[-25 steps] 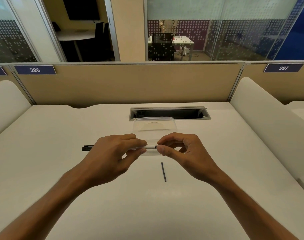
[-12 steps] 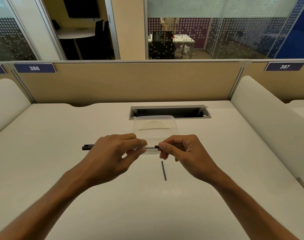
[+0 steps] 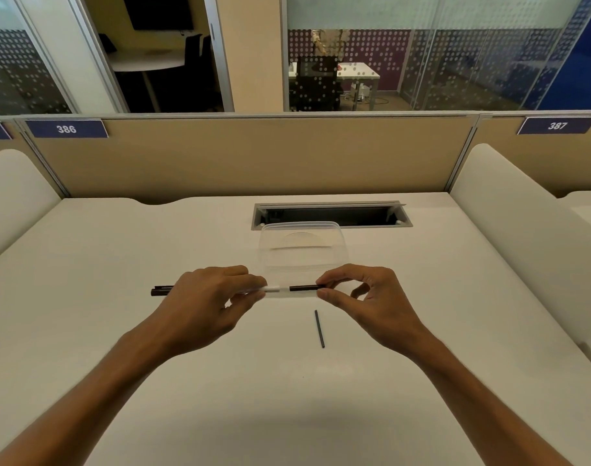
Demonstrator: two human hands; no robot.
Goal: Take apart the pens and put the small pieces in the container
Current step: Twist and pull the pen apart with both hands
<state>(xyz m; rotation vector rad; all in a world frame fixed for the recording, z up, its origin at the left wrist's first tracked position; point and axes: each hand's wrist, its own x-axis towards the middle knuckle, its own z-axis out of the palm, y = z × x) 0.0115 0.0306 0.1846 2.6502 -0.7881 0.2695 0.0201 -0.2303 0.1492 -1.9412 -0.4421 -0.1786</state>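
Observation:
My left hand [image 3: 206, 304] grips a pen barrel [image 3: 273, 289] whose white end shows past the fingers. My right hand [image 3: 364, 297] pinches a thin black piece [image 3: 304, 288] drawn out of that end, held between thumb and forefinger. Both hover just in front of a clear plastic container [image 3: 304, 252] on the white desk [image 3: 119, 264]. Black pens [image 3: 161, 290] lie on the desk behind my left hand, partly hidden. A thin dark rod [image 3: 319, 328] lies loose on the desk below my right hand.
A cable slot [image 3: 331, 215] is cut into the desk behind the container. A beige partition [image 3: 253, 156] closes the back, and white side dividers [image 3: 522, 230] flank the desk.
My right hand has moved rightward, drawing the black piece further out of the barrel. My left hand has stayed in place.

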